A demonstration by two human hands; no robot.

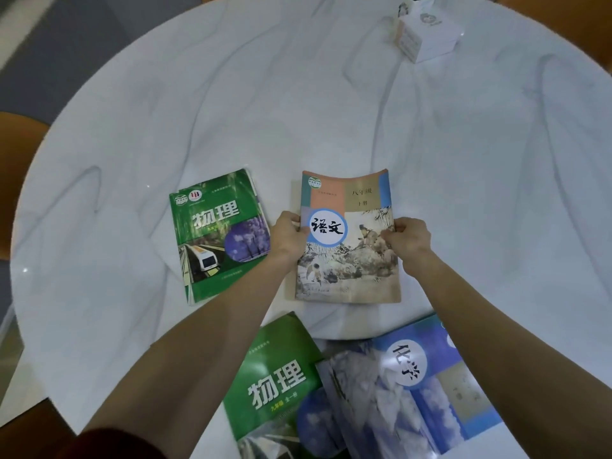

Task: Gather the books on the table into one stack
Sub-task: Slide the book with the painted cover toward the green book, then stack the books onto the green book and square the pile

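Note:
A beige and pink Chinese textbook (pixel 351 260) lies at the table's middle. My left hand (pixel 289 235) grips its left edge and my right hand (pixel 409 238) grips its right edge. To its left lies a green physics book (pixel 215 233) with a train on the cover. Near the table's front edge lies a second green physics book (pixel 275 385). A blue chemistry book (pixel 414 392) overlaps the right side of that second physics book.
The round white marble table (pixel 298 111) fills the view. A white tissue box (pixel 427 31) stands at the back right. Orange-brown chair parts (pixel 16 154) show at the left beyond the rim.

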